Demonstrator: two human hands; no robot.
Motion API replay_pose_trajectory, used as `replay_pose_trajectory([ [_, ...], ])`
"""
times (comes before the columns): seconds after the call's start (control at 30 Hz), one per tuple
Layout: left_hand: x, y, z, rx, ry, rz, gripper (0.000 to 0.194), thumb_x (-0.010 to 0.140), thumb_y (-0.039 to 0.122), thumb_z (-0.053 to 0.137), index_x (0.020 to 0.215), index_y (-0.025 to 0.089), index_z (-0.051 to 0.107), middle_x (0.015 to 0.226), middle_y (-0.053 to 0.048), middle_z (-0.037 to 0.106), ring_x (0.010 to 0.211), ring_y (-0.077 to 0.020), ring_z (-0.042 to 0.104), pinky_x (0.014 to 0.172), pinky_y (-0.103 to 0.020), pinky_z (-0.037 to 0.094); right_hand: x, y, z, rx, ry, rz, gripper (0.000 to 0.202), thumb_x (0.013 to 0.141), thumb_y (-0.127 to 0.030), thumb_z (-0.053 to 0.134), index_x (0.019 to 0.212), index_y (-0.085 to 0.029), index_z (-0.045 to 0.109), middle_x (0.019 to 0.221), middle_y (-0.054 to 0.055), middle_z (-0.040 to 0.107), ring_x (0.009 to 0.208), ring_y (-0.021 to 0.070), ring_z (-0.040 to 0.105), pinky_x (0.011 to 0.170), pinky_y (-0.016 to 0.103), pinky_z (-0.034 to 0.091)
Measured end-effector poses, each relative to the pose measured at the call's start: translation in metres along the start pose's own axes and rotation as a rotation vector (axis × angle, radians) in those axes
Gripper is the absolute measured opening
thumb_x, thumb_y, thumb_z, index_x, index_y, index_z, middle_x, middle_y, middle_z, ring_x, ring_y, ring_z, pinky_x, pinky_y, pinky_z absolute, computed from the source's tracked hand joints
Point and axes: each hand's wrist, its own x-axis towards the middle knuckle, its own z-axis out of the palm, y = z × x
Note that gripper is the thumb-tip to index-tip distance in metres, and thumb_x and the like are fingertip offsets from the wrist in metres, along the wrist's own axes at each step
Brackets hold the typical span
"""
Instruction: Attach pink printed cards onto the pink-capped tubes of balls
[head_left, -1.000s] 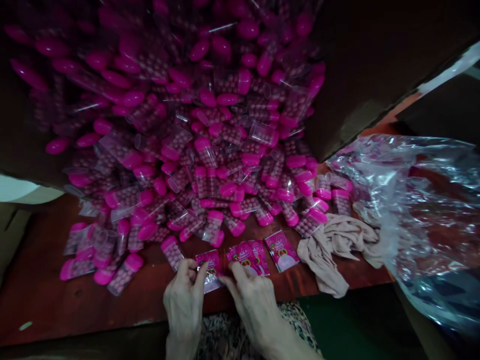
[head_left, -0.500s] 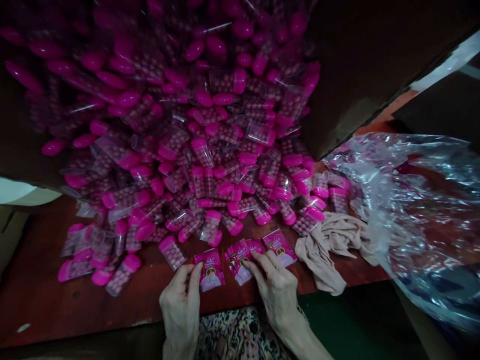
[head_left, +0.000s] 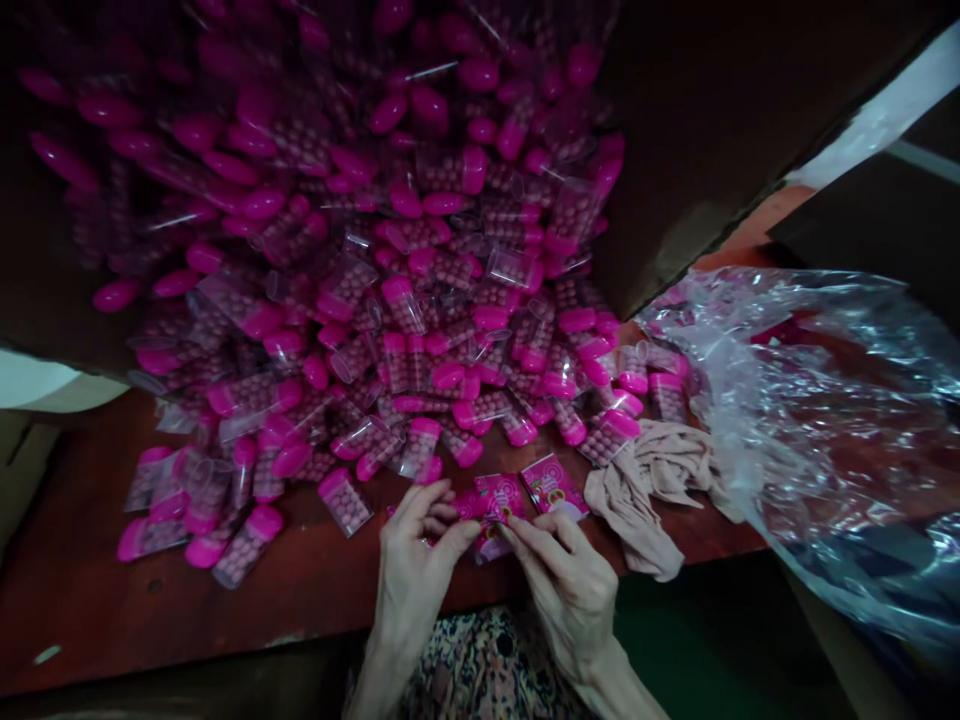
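Pink printed packets [head_left: 495, 498] lie at the front of the red-brown table. My left hand [head_left: 426, 540] reaches over their left side, thumb stretched toward the middle and the other fingers curled; a small pink piece shows between the two thumbs. My right hand [head_left: 561, 570] pinches at the lower edge of the packets, close to the left thumb. Another pink packet [head_left: 555, 486] lies just beyond the right hand. A clear bottle with a pink cap and round pink balls [head_left: 345, 502] rests left of my hands.
A big heap of similar pink-capped bottles [head_left: 405, 350] spills from between dark panels. A beige cloth [head_left: 649, 490] and a crumpled clear plastic sheet [head_left: 825, 400] lie at the right. The red-brown table [head_left: 187, 620] has its edge near me.
My left hand has moved right, from the left packet to the middle ones, and now covers most of the left packet. My right hand has shifted slightly right and down. The view has shifted a little.
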Motion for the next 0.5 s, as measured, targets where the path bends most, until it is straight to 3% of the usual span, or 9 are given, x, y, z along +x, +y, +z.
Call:
replay_pose_trajectory([
  [0.1, 0.006, 0.012, 0.01, -0.171, -0.198, -0.058, 0.01, 0.067, 0.023, 0.069, 0.075, 0.017, 0.072, 0.075, -0.003, 0.064, 0.07, -0.014, 0.057, 0.063, -0.022, 0.045, 0.008, -0.005, -0.002, 0.048, 0.022, -0.018, 0.023, 0.077, -0.007, 0.061, 0.093, -0.021, 0.069, 0.073, 0.002, 0.056, 0.063, 0.0123, 0.057, 0.055, 0.021, 0.049],
  [0.17, 0.007, 0.018, 0.015, -0.277, -0.215, -0.079, 0.009, 0.071, 0.023, 0.066, 0.067, 0.017, 0.072, 0.066, -0.001, 0.061, 0.063, -0.0109, 0.053, 0.06, -0.021, 0.043, 0.016, -0.006, -0.001, 0.057, 0.052, 0.065, 0.024, 0.075, -0.011, 0.065, 0.096, -0.021, 0.067, 0.082, 0.005, 0.059, 0.074, 0.0157, 0.059, 0.064, 0.026, 0.051],
  [0.23, 0.009, 0.023, 0.019, -0.36, -0.156, -0.092, 0.008, 0.069, 0.023, 0.068, 0.065, 0.017, 0.072, 0.062, 0.001, 0.059, 0.059, -0.0095, 0.05, 0.057, -0.02, 0.042, 0.025, -0.006, 0.001, 0.123, 0.037, 0.191, 0.02, 0.072, -0.018, 0.069, 0.092, -0.02, 0.067, 0.084, 0.005, 0.061, 0.077, 0.0179, 0.059, 0.067, 0.028, 0.05],
  [0.3, 0.011, 0.026, 0.022, -0.401, -0.064, -0.089, 0.004, 0.064, 0.022, 0.073, 0.063, 0.018, 0.072, 0.059, 0.001, 0.059, 0.058, -0.0093, 0.05, 0.055, -0.02, 0.042, 0.032, -0.006, 0.003, 0.257, -0.036, 0.311, 0.008, 0.072, -0.024, 0.07, 0.077, -0.019, 0.065, 0.072, 0.001, 0.06, 0.067, 0.0157, 0.058, 0.059, 0.026, 0.047],
  [0.37, 0.013, 0.03, 0.022, -0.441, 0.025, -0.09, 0.005, 0.059, 0.02, 0.076, 0.061, 0.018, 0.072, 0.056, 0.002, 0.06, 0.056, -0.0086, 0.051, 0.054, -0.019, 0.042, 0.037, -0.008, 0.005, 0.367, -0.098, 0.383, 0.017, 0.074, -0.027, 0.068, 0.062, -0.018, 0.059, 0.059, -0.003, 0.053, 0.055, 0.0123, 0.051, 0.05, 0.023, 0.042],
  [0.5, 0.02, 0.038, 0.021, -0.591, 0.082, -0.166, 0.01, 0.051, 0.015, 0.078, 0.057, 0.017, 0.07, 0.054, 0.003, 0.063, 0.052, -0.0072, 0.053, 0.053, -0.017, 0.044, 0.044, -0.016, 0.008, 0.381, -0.16, 0.334, 0.024, 0.081, -0.028, 0.059, 0.06, -0.017, 0.056, 0.057, -0.002, 0.047, 0.054, 0.0118, 0.045, 0.048, 0.024, 0.037],
])
